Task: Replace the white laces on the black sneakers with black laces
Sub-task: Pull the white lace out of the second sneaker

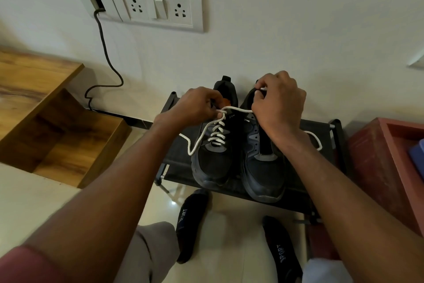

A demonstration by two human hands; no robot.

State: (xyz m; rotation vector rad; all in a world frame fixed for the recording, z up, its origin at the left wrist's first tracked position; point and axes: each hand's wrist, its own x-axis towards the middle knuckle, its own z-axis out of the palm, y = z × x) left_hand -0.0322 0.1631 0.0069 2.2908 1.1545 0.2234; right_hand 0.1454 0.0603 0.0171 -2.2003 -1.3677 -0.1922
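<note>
Nearest the camera, two feet in dark socks (192, 225) printed "SPORT" are planted on the pale glossy floor (234, 250), just short of a low black rack (176, 156). On the rack's top shelf the black sneakers (213, 165) are set side by side, toes toward the viewer. The left shoe is still threaded with the white lace (216, 133); the right shoe (263, 168) shows an open tongue channel with no lacing visible, though its upper part is hidden by the right wrist.

The lace is pinched near the top eyelets by the curled fingers of the left hand (195, 106), one loose end trailing off to the shelf. The right hand (278, 103) is closed round a stretch of white lace — another loop is seen lying behind its wrist.

To the right a reddish box (378, 168) is placed, a blue object partly seen inside. To the left wooden steps (46, 110) rise. On the white wall (298, 18) behind, a socket panel (158, 7) is mounted, and a dark cable (105, 53) is led down from it.
</note>
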